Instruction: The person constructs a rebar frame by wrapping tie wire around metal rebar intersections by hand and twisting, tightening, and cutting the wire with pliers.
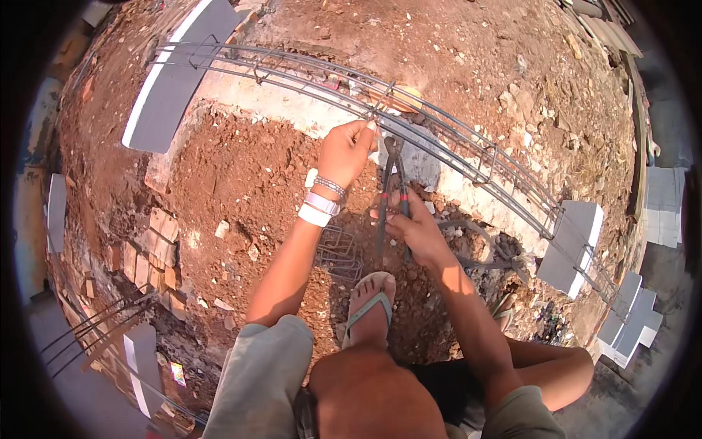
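A long cage of steel rebar [480, 178] with square stirrups stretches across the trench in front of me. My left hand [342, 152] is at its near bars, thumb and fingers pinched together by a stirrup joint; whatever is between the fingertips is too small to make out. In my right hand [423, 228] I hold a pair of pincers [393, 162] by the red-banded handles. Their dark jaws point up, just below the bars and right of my left hand. Several loose wire stirrups [338, 252] lie on the soil below my left wrist.
Grey-and-white blocks [172, 91] lie under the cage at the left, and another block [574, 245] at the right. Broken bricks [155, 252] are piled at the left. My sandalled foot [369, 311] rests on reddish soil. Loose rods [95, 322] stick out lower left.
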A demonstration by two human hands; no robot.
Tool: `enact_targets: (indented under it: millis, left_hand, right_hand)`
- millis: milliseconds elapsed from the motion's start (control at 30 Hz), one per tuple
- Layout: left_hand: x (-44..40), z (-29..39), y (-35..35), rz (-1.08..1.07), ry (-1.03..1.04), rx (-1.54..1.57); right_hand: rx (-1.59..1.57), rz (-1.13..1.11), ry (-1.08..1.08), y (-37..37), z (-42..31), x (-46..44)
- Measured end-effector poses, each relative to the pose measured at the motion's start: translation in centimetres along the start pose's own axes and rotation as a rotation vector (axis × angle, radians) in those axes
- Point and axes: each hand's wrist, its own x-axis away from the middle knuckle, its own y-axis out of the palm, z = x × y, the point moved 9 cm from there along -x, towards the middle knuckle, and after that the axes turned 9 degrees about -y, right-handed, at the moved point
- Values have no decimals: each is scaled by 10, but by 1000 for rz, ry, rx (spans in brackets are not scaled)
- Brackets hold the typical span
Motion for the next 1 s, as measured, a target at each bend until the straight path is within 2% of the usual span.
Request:
enact_targets:
  millis: [67,100,167,200,300,333,467,533,567,700,867,900,933,1000]
  left_hand:
    - [15,23,-5,160,153,-202]
    - [15,21,-1,170,109,-243]
    - [14,16,3,195,19,-323]
    - [17,21,3,212,19,-338]
    - [23,34,4,250,43,-353]
    - [20,34,7,258,64,-338]
    - [19,22,5,238,111,-225]
    - [21,15,2,103,74,-77]
    - [24,11,0,32,55,-2]
    - [34,-10,-10,-124,49,-27]
    - [50,-90,-25,-117,-243,332]
    - [56,-108,-25,-109,-322,420]
    - [57,-116,-31,-42,-283,394]
    - [67,-136,-33,0,-330,510]
  right_hand:
    - [76,-36,3,2,-2,-1]
    - [113,-53,5,4,-2,-2]
    - [220,-84,-144,12,-4,-4]
    - [276,-103,-220,18,-4,-6]
    - [108,-6,-276,31,5,-15]
    - [263,5,-238,28,14,-21]
    - [147,117,-213,32,9,-5]
    - [35,148,-169,35,-16,21]
    - [-3,105,-160,39,-29,29]
    - [-143,-84,-53,49,-62,50]
    - [-508,-252,33,98,-56,40]
    - [-491,-222,7,104,-50,32]
    - [-473,-191,-16,111,-44,20]
    - [-393,-98,-43,115,-23,-1]
